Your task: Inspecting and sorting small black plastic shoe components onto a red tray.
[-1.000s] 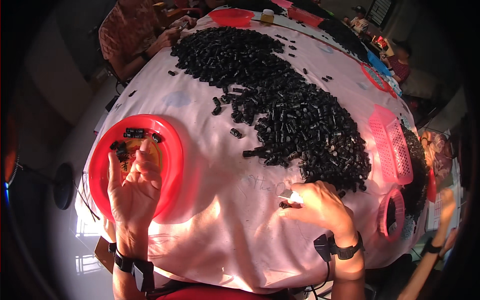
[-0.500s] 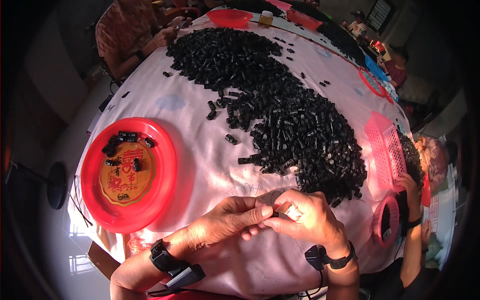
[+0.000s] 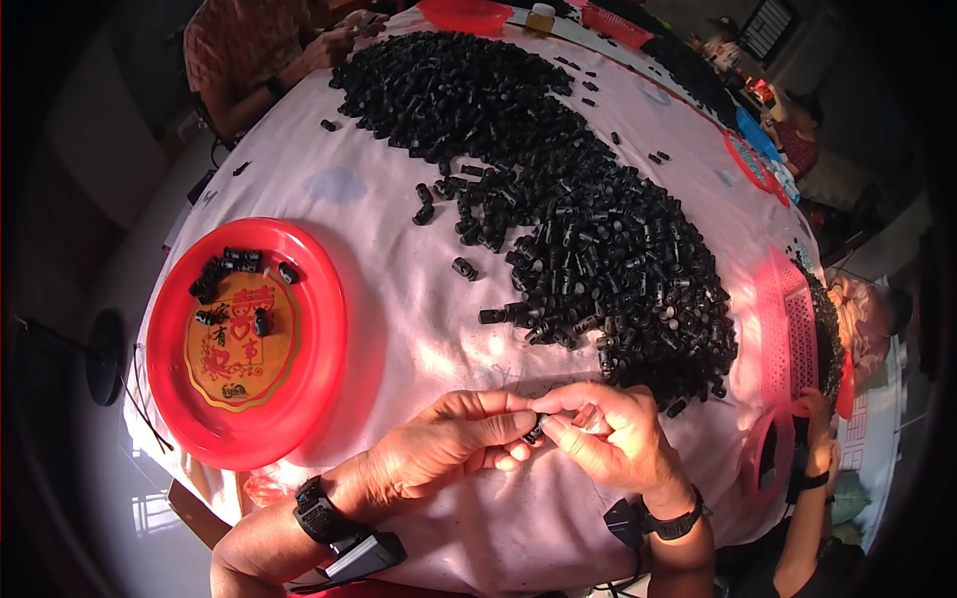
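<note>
Close to the table's front edge, my left hand (image 3: 444, 439) pinches a small black cylindrical piece (image 3: 536, 431) between thumb and fingers. My right hand (image 3: 620, 439) meets it from the other side, its thumb and forefinger closed on the same piece. Something pale and partly see-through shows between the right hand's curled fingers; I cannot make out what it is. Just beyond my hands spreads a big pile of similar black pieces (image 3: 618, 269). To the left, a round red plate (image 3: 324, 369) with a gold printed centre holds several of these pieces near its far side.
A light pink cloth (image 3: 419, 339) covers the table. On the right are a pink perforated basket (image 3: 788, 329), a smaller pink basket (image 3: 763, 453) and another person's arm (image 3: 809, 508). Another person (image 3: 249, 70) sits at the far left. A red basin (image 3: 464, 15) stands at the back.
The black piece shows more clearly between my fingertips, tilted. My hands stay together in nearly the same place. The whole view has shifted slightly.
</note>
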### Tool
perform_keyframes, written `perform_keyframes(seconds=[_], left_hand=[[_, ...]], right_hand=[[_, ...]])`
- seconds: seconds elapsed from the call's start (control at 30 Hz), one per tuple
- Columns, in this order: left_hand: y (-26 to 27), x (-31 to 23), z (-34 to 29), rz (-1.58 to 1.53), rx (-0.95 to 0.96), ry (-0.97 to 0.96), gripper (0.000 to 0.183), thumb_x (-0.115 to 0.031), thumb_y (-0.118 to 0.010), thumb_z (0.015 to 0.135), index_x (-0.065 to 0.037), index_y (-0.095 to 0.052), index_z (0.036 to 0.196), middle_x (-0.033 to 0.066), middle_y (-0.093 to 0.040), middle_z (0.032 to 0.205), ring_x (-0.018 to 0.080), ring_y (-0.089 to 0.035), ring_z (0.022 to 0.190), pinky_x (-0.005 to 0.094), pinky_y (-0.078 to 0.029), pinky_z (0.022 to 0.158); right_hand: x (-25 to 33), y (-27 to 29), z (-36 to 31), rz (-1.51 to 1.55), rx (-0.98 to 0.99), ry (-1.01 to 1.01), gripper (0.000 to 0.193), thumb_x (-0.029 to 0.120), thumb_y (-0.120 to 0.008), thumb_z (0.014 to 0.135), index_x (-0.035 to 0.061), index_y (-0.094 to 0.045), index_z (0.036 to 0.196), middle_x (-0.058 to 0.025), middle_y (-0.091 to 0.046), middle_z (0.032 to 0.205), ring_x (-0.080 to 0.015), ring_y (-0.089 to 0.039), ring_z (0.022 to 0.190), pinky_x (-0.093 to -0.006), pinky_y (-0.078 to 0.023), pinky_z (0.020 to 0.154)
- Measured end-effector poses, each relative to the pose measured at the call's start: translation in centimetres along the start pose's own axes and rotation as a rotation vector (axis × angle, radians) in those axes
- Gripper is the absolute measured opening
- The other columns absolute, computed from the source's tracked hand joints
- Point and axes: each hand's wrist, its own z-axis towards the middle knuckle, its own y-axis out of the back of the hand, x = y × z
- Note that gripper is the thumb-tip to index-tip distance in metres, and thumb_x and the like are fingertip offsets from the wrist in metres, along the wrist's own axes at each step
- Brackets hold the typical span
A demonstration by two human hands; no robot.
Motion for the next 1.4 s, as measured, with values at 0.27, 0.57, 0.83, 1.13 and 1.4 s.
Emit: perform_keyframes(seconds=[0.27, 0.57, 0.83, 1.13, 1.4], left_hand=[[0.7, 0.2, -0.1, -0.165, -0.030, 0.017, 0.023, -0.019, -0.061, 0.099, -0.004, -0.065, 0.116, 0.0003, -0.068, 0.097, 0.0082, -0.062, 0.083, 0.0233, -0.052, 0.079], [-1.1, -0.6, -0.6, -0.166, -0.008, -0.057, 0.033, -0.018, -0.056, 0.101, -0.002, -0.059, 0.130, 0.0008, -0.067, 0.108, 0.0082, -0.062, 0.090, 0.0245, -0.051, 0.085], [0.1, 0.2, -0.4, -0.122, 0.026, -0.114, 0.032, -0.020, -0.058, 0.100, -0.005, -0.060, 0.129, 0.0023, -0.067, 0.111, 0.0096, -0.063, 0.097, 0.0271, -0.051, 0.090], [0.4, 0.3, -0.2, -0.094, 0.005, -0.118, 0.031, -0.018, -0.061, 0.099, -0.006, -0.061, 0.127, 0.0014, -0.067, 0.107, 0.0093, -0.063, 0.085, 0.0251, -0.054, 0.081], [-0.2, 0.1, -0.2, -0.125, -0.004, -0.122, 0.022, -0.017, -0.064, 0.096, -0.008, -0.063, 0.116, 0.0012, -0.067, 0.100, 0.0112, -0.064, 0.084, 0.0278, -0.053, 0.079]], right_hand=[[-0.1, -0.6, 0.3, 0.143, -0.125, -0.046, 0.010, 0.005, -0.070, 0.090, 0.0007, -0.065, 0.098, -0.0079, -0.074, 0.082, -0.0136, -0.073, 0.075, -0.0255, -0.057, 0.060], [-0.3, -1.1, 0.3, -0.305, -0.057, 0.051, 0.031, 0.031, -0.081, 0.082, 0.0047, -0.064, 0.088, -0.0078, -0.072, 0.074, -0.0223, -0.073, 0.064, -0.0306, -0.056, 0.054], [0.1, -1.7, 0.0, -0.129, -0.148, 0.074, 0.024, 0.016, -0.077, 0.086, 0.0027, -0.063, 0.100, -0.0095, -0.072, 0.074, -0.0160, -0.073, 0.066, -0.0273, -0.056, 0.057], [0.3, -1.5, -0.1, 0.017, -0.108, -0.074, 0.011, 0.009, -0.069, 0.092, -0.0003, -0.063, 0.096, -0.0018, -0.059, 0.055, -0.0020, -0.052, 0.051, -0.0217, -0.038, 0.048], [0.5, -2.0, -0.1, -0.002, -0.163, -0.058, 0.011, 0.006, -0.069, 0.091, -0.0002, -0.062, 0.097, -0.0016, -0.061, 0.059, -0.0011, -0.054, 0.054, -0.0209, -0.041, 0.049]])
